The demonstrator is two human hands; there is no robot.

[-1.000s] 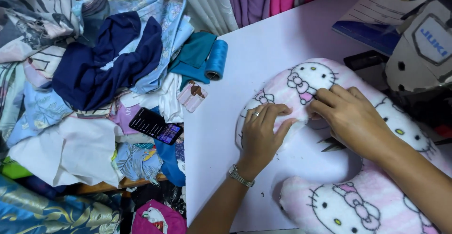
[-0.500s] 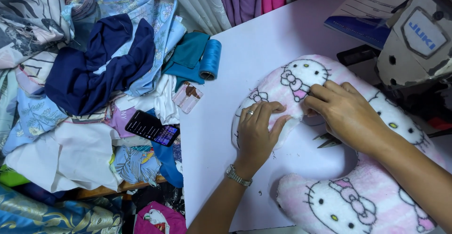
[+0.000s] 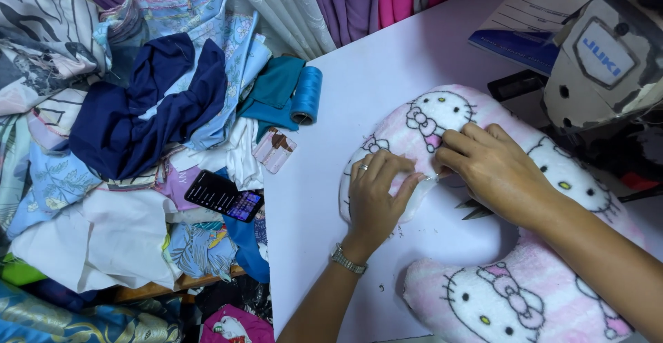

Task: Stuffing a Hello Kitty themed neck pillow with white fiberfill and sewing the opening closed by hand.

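Both hands, left [image 3: 376, 194] and right [image 3: 494, 167], pressed flat on the pink neck pillow [image 3: 483, 246]. Their fingertips pinched its inner seam between them. Scissors [image 3: 476, 210] lay just below the right grip.

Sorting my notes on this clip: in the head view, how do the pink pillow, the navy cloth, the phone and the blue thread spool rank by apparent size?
1. Pink pillow, largest by far.
2. Navy cloth.
3. Phone and blue thread spool: these look about alike, so I will not rank them.
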